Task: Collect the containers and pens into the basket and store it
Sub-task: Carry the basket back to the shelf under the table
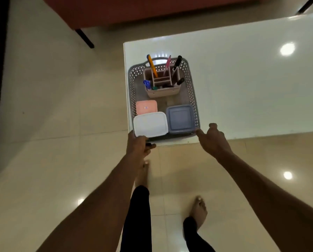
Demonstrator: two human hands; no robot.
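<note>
A grey perforated basket sits at the near left corner of a white table. Inside stand a pink pen holder with several pens and markers, a pink lidded container, a white lidded container and a blue-grey lidded container. My left hand grips the basket's near left corner under the white container. My right hand is at the near right corner, its thumb touching the rim and its fingers curled.
The table's left and near edges run right beside the basket. Glossy beige floor tiles lie below, with my bare feet on them. A reddish-brown sofa with black legs stands beyond the table. A dark frame runs down the far left.
</note>
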